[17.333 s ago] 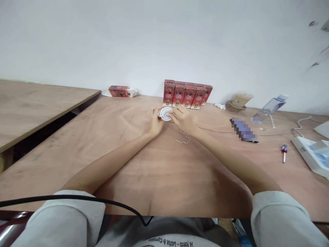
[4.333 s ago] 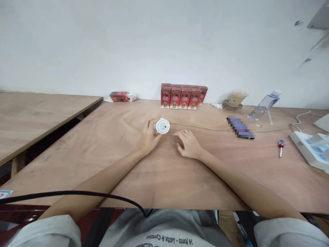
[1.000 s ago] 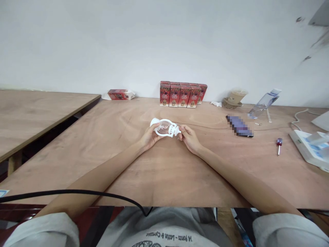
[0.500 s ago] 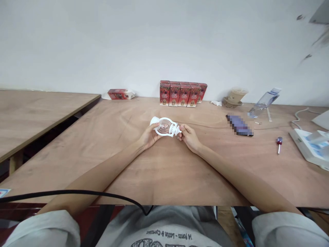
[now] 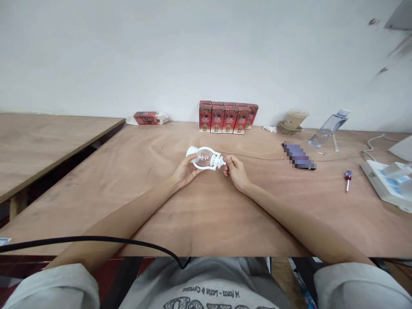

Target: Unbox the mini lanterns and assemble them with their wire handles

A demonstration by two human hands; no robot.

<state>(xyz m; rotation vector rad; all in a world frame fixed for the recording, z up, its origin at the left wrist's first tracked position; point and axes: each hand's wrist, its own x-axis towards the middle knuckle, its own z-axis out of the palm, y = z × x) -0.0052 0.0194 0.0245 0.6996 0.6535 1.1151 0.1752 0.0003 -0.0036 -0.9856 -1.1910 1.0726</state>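
A small white lantern with a clear, rounded middle lies sideways between my hands, just above the table. My left hand is closed around its base end, the thumb on top near the white foot. At the opposite end, my right hand pinches at the pointed white tip, thumb and forefinger together. The other fingers of that hand curl under, and something tiny by them is too small to make out.
Red boxes stand in rows against the wall; another red box lies to their left. Rightward are a lidded cup, a tilted clear bottle, a phone, a screwdriver and a white power strip. A black cable crosses my left forearm.
The view has shifted very slightly. Both hands keep their places on the lantern, with the right fingers barely moved at its tip.
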